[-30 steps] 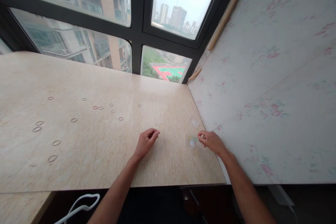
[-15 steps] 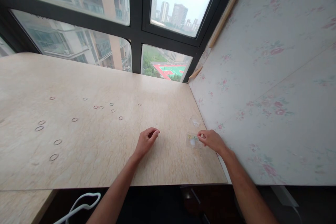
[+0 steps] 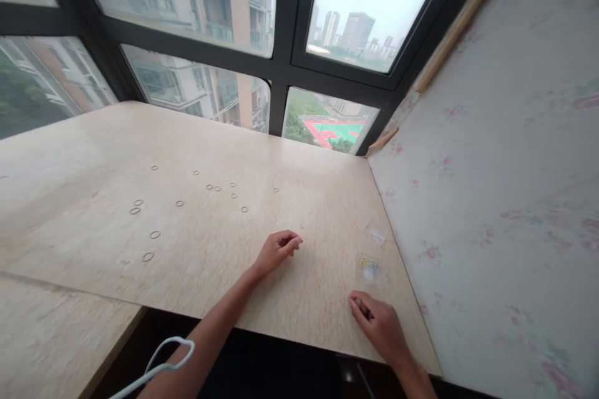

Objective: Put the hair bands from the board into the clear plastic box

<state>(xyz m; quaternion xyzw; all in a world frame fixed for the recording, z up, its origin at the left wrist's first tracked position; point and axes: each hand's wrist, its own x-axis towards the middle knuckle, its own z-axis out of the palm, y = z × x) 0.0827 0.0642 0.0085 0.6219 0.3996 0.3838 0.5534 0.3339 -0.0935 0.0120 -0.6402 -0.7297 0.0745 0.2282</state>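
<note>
My left hand [image 3: 279,250] rests on the stone-topped sill, fingers curled with thumb and forefinger together; whatever they hold, if anything, is too small to make out. Near the front edge is my right hand [image 3: 378,323], its fingers closed in a pinch, and any content is hidden. Just beyond it lies a clear plastic packet [image 3: 369,271] with small yellow and green bits and a white patch. A crumpled clear plastic scrap [image 3: 377,235] lies behind the packet. Several thin rings, among them a dark ring [image 3: 148,257] and a reddish ring [image 3: 209,187], are scattered flat to the left.
The pale marbled sill [image 3: 318,199] runs back to dark window frames [image 3: 279,93]. A flower-patterned wall [image 3: 491,199] bounds the right side. Below the front edge, a white loop-shaped frame [image 3: 182,349] shows beside my left forearm.
My right hand has left the packet and drawn back toward the front edge, fingers closed. The packet stays on the sill. The view has turned left; my left hand keeps its curled pose.
</note>
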